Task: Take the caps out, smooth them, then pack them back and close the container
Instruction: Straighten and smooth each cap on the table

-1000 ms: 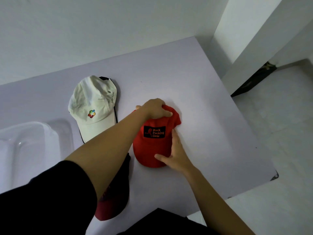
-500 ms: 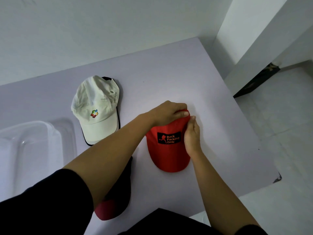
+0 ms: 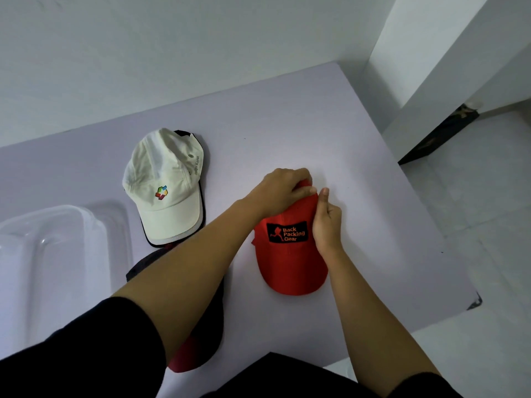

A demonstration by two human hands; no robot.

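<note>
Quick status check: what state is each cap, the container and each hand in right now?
Red cap: flat on the table, logo up, brim toward the person, crown being pressed by both hands.
White cap: lying flat, untouched, on top of a dark cap.
Dark cap with red brim: on the table, mostly hidden under the left arm.
Clear container: open, no caps visible inside.
Left hand: gripping the crown.
Right hand: pinching the crown's side.

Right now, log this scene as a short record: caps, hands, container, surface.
red cap: flat on the table, brim toward the person, patch reads Back Packing Gear
white cap: lies left of it, on a dark cap
third cap: dark and red, partly under the left arm
left hand: gripping the red cap's crown
right hand: pressing its right side
container: clear, open, far left
table: pale
</note>
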